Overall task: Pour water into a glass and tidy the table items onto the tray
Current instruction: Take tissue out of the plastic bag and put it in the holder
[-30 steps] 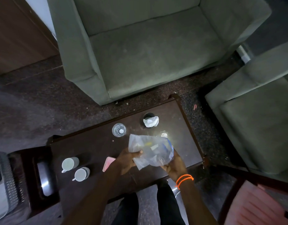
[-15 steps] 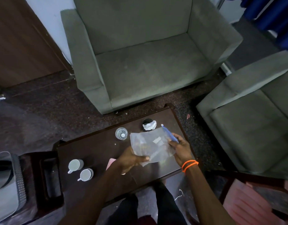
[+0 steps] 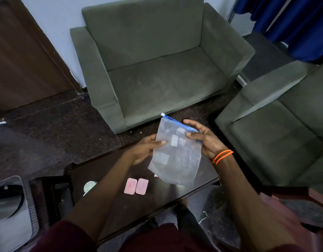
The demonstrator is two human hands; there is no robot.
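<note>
A clear zip bag (image 3: 177, 157) with a blue slider strip hangs upright above the dark wooden table (image 3: 106, 171). My left hand (image 3: 144, 150) grips the bag's left edge and my right hand (image 3: 202, 138) pinches its top right corner at the blue strip. Two pink card packs (image 3: 136, 186) lie side by side on the table below the bag. A white cup (image 3: 89, 186) shows partly beside my left forearm. The glass and the other cup are hidden behind the bag and my arms.
A green sofa (image 3: 157, 70) stands beyond the table and a second green seat (image 3: 284, 124) is at the right. A silver tray (image 3: 9, 206) sits at the far left on a lower stand. A brown door (image 3: 20, 60) is at the back left.
Both hands have lifted the zip bag higher and turned it upright. The view tilted up, so the glass and tissue cup are hidden and the pink packs show.
</note>
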